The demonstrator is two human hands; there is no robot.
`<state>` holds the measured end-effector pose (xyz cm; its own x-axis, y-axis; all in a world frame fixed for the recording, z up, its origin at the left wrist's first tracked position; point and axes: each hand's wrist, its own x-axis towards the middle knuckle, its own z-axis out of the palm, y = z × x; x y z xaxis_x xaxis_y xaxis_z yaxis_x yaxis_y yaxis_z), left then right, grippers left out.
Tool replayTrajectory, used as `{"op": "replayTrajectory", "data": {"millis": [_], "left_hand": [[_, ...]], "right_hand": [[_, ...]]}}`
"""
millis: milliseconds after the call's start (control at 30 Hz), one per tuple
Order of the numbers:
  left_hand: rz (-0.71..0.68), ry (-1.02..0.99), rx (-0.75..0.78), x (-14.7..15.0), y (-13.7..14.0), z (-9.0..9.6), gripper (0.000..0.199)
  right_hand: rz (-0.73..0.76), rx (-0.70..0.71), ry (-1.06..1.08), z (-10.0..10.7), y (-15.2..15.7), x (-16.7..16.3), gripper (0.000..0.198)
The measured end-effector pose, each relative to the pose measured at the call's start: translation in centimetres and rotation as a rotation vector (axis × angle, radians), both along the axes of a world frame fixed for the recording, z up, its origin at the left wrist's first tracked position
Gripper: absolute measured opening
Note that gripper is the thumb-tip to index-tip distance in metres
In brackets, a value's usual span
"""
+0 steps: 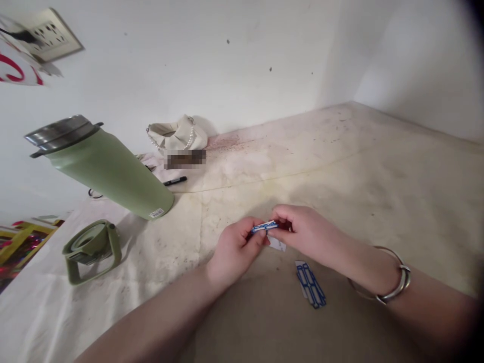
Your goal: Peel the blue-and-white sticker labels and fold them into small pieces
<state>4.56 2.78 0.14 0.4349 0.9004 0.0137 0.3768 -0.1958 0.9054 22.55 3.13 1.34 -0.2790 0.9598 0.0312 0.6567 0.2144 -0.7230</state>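
Observation:
Between my two hands is a small stack of white stickers with blue borders (265, 227). My left hand (239, 244) is closed on its left end, with the thumb along the near side. My right hand (300, 229) pinches the right end between thumb and fingers. Just below the fingers shows a white paper slip (278, 244) with faint marks; whether it is held or lies on the table, I cannot tell. A second pile of blue-bordered stickers (310, 285) lies loosely fanned on the table, below my right hand.
A tall green tumbler (113, 171) with a steel rim stands at left, beside a green handled lid (93, 247). Behind them are a black pen (176, 181) and a cream bag (179, 132) with a pearl strap. A pale cloth (242, 186) covers the table up to the wall.

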Motion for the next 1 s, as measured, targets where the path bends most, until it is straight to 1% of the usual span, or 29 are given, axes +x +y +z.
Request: {"op": "replayTrajectory", "data": {"millis": [67, 133, 200, 233, 333, 467, 533, 667, 733, 800, 867, 933, 1000], "left_hand": [[0.079, -0.065, -0.029, 0.2, 0.1, -0.1, 0.020], [0.183, -0.150, -0.082, 0.3, 0.2, -0.1, 0.018], [0.259, -0.204, -0.117, 0.4, 0.2, 0.0, 0.017], [0.274, -0.216, -0.125, 0.4, 0.2, 0.0, 0.017], [0.264, -0.202, -0.124, 0.4, 0.2, 0.2, 0.016], [0.242, -0.166, -0.117, 0.4, 0.1, 0.1, 0.016], [0.233, -0.165, -0.116, 0.4, 0.1, 0.0, 0.017], [0.225, -0.176, -0.110, 0.3, 0.1, -0.2, 0.017], [0.225, -0.177, -0.106, 0.3, 0.1, -0.2, 0.017], [0.221, -0.182, -0.103, 0.2, 0.1, -0.2, 0.017], [0.215, -0.207, -0.113, 0.2, 0.1, -0.1, 0.016], [0.212, -0.248, -0.138, 0.2, 0.1, 0.0, 0.015], [0.203, -0.313, -0.190, 0.3, 0.1, 0.1, 0.013]], "right_hand": [[0.008, -0.026, 0.003, -0.2, 0.0, 0.3, 0.009], [0.020, -0.035, -0.042, -0.6, -0.1, 0.6, 0.013], [0.066, 0.005, -0.123, -1.1, -0.3, 0.8, 0.015], [0.100, 0.046, -0.162, -1.4, -0.4, 0.9, 0.014], [0.188, 0.146, -0.219, -1.9, -0.8, 0.7, 0.013], [0.223, 0.149, -0.204, -2.1, -1.0, 0.3, 0.010], [0.222, 0.156, -0.192, -2.0, -1.0, 0.2, 0.011], [0.165, 0.131, -0.203, -1.3, -0.8, 0.1, 0.014], [0.100, 0.096, -0.189, -0.6, -0.7, 0.0, 0.012], [0.034, 0.085, -0.130, 0.3, -0.7, 0.0, 0.010], [-0.022, 0.143, -0.035, 1.2, -0.9, 0.1, 0.009], [-0.039, 0.263, 0.065, 1.8, -1.1, 0.2, 0.012], [-0.012, 0.401, 0.129, 2.0, -1.3, 0.2, 0.018]]}}
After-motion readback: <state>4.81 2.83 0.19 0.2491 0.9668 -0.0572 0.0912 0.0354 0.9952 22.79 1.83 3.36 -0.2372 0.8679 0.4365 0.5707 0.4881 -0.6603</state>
